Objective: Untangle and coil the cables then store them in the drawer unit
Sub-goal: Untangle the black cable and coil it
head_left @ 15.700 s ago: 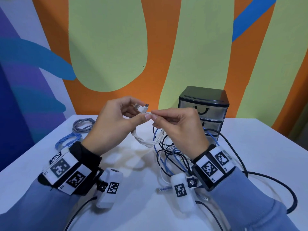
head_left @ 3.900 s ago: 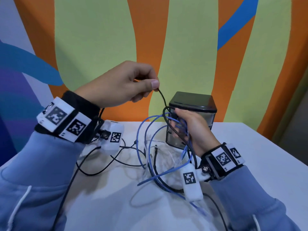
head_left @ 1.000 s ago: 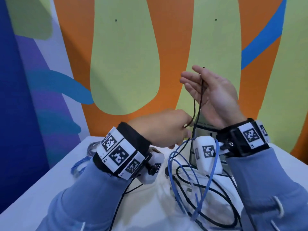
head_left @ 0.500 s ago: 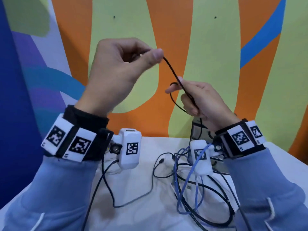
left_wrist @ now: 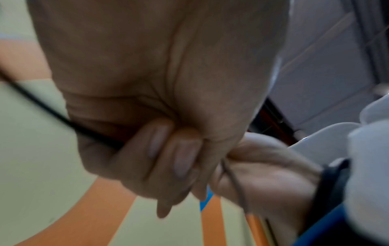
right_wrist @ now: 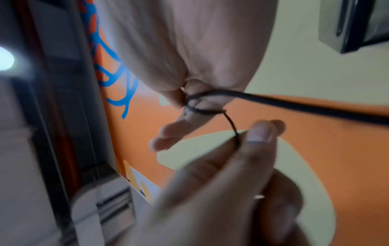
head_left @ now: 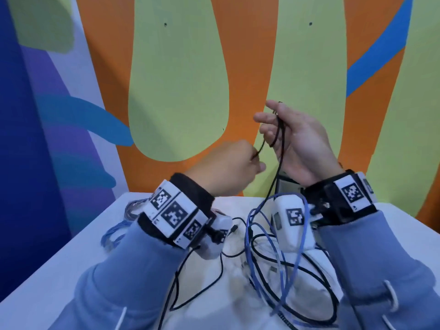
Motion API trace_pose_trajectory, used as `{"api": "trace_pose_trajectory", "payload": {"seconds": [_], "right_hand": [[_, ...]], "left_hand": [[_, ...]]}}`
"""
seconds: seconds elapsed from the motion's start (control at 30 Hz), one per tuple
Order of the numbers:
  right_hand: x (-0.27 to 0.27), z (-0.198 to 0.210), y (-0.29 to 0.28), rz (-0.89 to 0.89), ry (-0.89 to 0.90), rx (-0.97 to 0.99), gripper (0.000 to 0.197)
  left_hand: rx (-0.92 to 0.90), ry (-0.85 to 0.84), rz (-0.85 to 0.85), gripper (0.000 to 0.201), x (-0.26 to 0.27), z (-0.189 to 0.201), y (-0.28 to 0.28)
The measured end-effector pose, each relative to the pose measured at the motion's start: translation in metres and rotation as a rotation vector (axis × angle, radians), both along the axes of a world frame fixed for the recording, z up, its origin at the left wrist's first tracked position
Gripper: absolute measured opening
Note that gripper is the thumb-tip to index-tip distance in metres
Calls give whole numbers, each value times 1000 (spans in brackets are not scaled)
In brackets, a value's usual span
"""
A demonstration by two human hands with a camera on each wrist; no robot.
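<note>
Your left hand (head_left: 228,167) has dropped from its high pull of half a second ago to just below your right hand (head_left: 295,144), and the right palm now faces you. Nearest you, at the table's (head_left: 47,270) near edge, the tangle of blue cable (head_left: 252,246) and black cable (head_left: 281,148) lies between your sleeves. Higher up, your left fingers pinch the black cable; your right fingers curl loosely round a loop of it. Toward the far left edge lie a coiled blue cable (head_left: 114,234) and a grey coil (head_left: 133,206). Behind your right wrist, the drawer unit (head_left: 288,186) is mostly hidden.
</note>
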State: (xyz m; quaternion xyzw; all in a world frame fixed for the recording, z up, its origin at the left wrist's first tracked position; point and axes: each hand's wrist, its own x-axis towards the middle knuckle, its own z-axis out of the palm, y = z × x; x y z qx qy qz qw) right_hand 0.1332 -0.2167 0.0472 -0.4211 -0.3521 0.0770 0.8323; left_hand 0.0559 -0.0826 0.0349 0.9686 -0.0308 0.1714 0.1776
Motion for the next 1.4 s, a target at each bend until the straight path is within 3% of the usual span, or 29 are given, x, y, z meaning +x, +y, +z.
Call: {"api": "trace_pose_trajectory", "payload": {"seconds": [0.07, 0.13, 0.2, 0.27, 0.33, 0.43, 0.63, 0.77, 0.9, 1.0, 1.1, 1.2, 1.27, 1.4], "right_hand": [[5, -5, 4, -134, -66, -1, 29], [6, -8, 5, -299, -176, -101, 36], [3, -10, 5, -453, -273, -268, 41], [1, -10, 4, -492, -333, -427, 38], [-1, -7, 1, -360, -358, -547, 30], [-13, -1, -5, -87, -372, -620, 37], [-17, 9, -18, 341, -162, -353, 32], [-15, 12, -20, 391, -74, -195, 37], [-12, 9, -7, 366, 64, 37, 44], [-3, 0, 6, 186, 36, 152, 39], [-1, -7, 15, -208, -135, -47, 33], [0, -11, 14, -442, -266, -345, 32], [1, -11, 8, -394, -298, -495, 27], [-8, -5, -4, -129, -344, -680, 33]], "left_hand": [[80, 6, -36, 33, -10, 4, -12], [106, -29, -54, 30, -22, 12, -16], [62, -116, -63, 27, -34, 23, -13], [-42, -216, -102, 22, -44, 34, -2], [-159, -322, -152, 19, -50, 43, 12], [-326, -489, -154, 26, -51, 45, 31], [-509, -724, -78, 48, -25, 32, 46], [-448, -539, 43, 51, -8, 17, 36], [-207, -224, 49, 43, 4, 4, 7], [-2, -93, 21, 38, -1, 0, -11], [170, -61, -7, 29, -17, 6, -16], [121, -124, -42, 16, -33, 22, -10], [20, -242, -57, 24, -40, 33, 3], [-174, -511, -92, 35, -41, 43, 34]]}}
